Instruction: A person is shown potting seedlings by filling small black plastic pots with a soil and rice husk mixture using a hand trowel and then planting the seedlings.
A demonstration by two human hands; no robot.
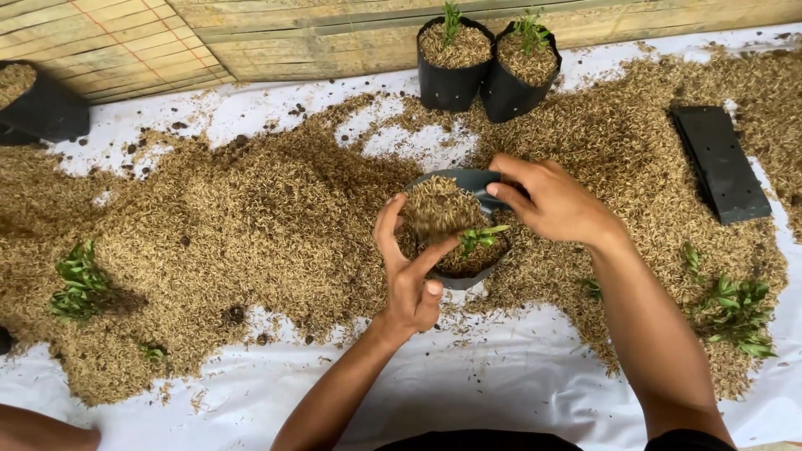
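Black plastic grow bag sits mid-sheet on the rice husk pile, part-filled with husk. Left hand pinches a green seedling inside it, other fingers loosely curled. Right hand grips the bag's far rim, fingers closed. Two filled bags stand beyond it

Black grow bag, husk-filled, holding a green seedling.

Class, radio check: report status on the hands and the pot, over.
Left hand cupping husk and steadying the seedling in the black grow bag. Right hand gripping the bag's rim. Bag part filled. Loose husk pile all around, nothing blocking.
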